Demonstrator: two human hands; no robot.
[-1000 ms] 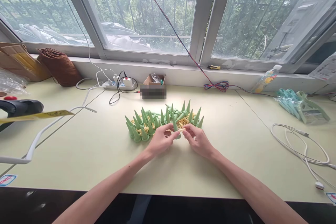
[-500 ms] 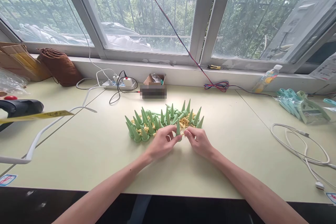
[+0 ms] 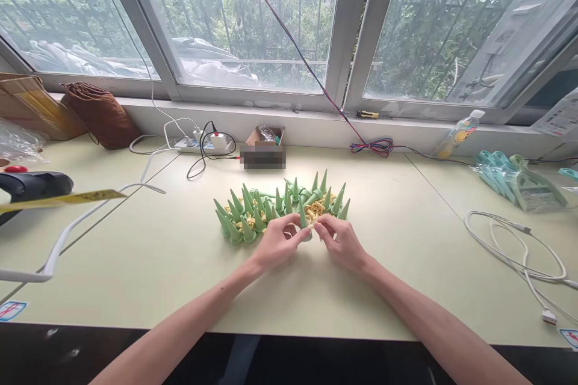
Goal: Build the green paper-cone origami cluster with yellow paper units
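Observation:
A pile of green plastic cones (image 3: 253,213) mixed with small yellow pieces (image 3: 316,208) lies on the pale green table (image 3: 158,252). Both my hands meet at its near edge. My left hand (image 3: 277,243) is closed, its fingertips pinching one upright green cone (image 3: 302,219). My right hand (image 3: 341,240) is closed too, with thumb and forefinger pressed at the base of that same cone. Whether a small yellow piece sits between the fingers is hidden.
A power strip (image 3: 205,143) with cables and a small cardboard box (image 3: 266,135) sit at the back. A brown bag (image 3: 102,114) is far left, a black tool (image 3: 31,183) at the left edge. White cable (image 3: 519,246), teal clips (image 3: 515,177) and a bottle (image 3: 456,135) lie right.
The green cone between my fingers has shifted slightly, rising then tipping back toward the pile. Both hands stay at the same spot, fingers working against each other.

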